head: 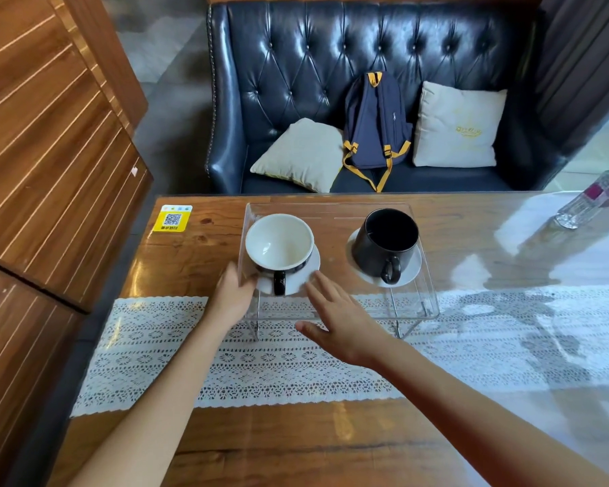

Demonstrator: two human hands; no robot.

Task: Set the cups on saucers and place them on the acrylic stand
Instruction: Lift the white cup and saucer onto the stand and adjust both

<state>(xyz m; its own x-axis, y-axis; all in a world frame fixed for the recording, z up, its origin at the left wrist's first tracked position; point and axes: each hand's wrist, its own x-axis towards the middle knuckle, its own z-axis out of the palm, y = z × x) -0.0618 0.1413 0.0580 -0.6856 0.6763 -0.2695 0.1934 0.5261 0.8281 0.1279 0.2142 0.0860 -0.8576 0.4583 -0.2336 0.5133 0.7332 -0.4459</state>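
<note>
A clear acrylic stand [338,219] sits on a wooden table [296,448], its near legs resting on a white lace runner [261,374]. Two cups on saucers are on top of it.

The left cup [279,242] is white inside with a black handle that points toward the person. It stands upright on a white saucer [305,275] at the left end of the stand. The right cup [387,240] is black all over, also upright, its handle toward the person too, on its own saucer [410,272] at the right end. The two sets are well apart.

The left hand [232,297] is at the stand's left near corner, its fingertips touching the near left edge of the left saucer; whether they grip it or only touch cannot be told. The right hand [341,321] is open with fingers spread, holding nothing, palm down just in front of the stand. Its fingertips lie just beside the near right edge of the left saucer, apart from it or barely touching. The left cup's handle falls between the two hands. The black cup lies beyond and to the right of the right hand, clear of both hands.

Behind the table is a dark tufted sofa [331,47] with two pale cushions and a blue backpack [375,121] between them.
</note>
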